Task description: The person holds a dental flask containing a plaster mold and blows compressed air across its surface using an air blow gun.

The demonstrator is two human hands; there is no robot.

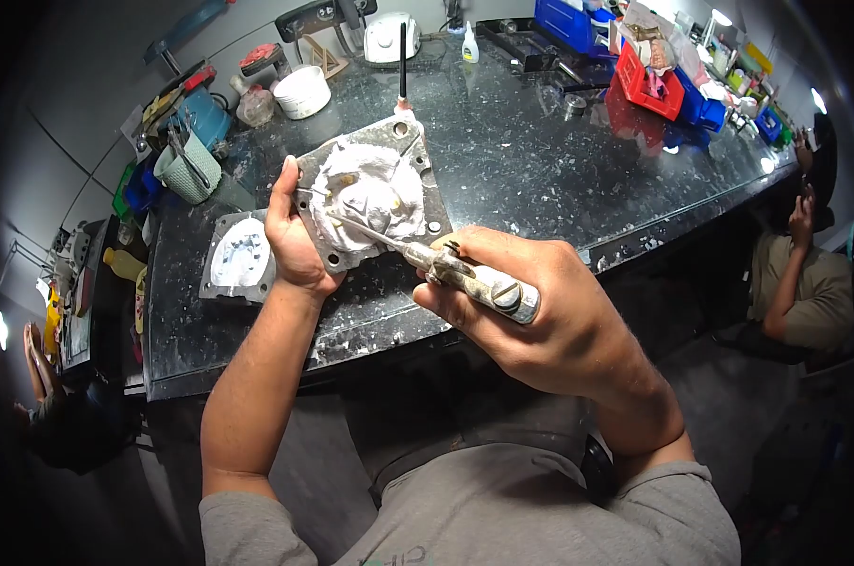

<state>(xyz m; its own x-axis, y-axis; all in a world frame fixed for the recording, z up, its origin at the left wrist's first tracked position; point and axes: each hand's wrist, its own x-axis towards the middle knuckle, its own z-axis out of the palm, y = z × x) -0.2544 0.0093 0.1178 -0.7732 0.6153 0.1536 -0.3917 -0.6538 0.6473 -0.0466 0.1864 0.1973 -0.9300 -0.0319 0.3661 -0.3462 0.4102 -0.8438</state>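
Note:
My left hand (298, 247) grips the left edge of a square metal dental flask half (411, 140), tilted up over the bench. White plaster (370, 200) with an arch-shaped mould and small yellowish spots fills it. My right hand (549, 307) is wrapped round a worn metal air blow gun (483, 280). Its thin nozzle points left and lies over the plaster's lower left part; whether it touches I cannot tell. Left of my left hand, a second flask half (242, 255) with white plaster lies on the bench.
The black bench (502, 160) is speckled with white bits. A brush with a black handle (403, 66) is just beyond the flask. A white tub (302, 91) and a tool basket (189, 173) stand at the back left. Red bin (646, 83) and glue bottle (469, 44) are farther right. Other people sit at both sides.

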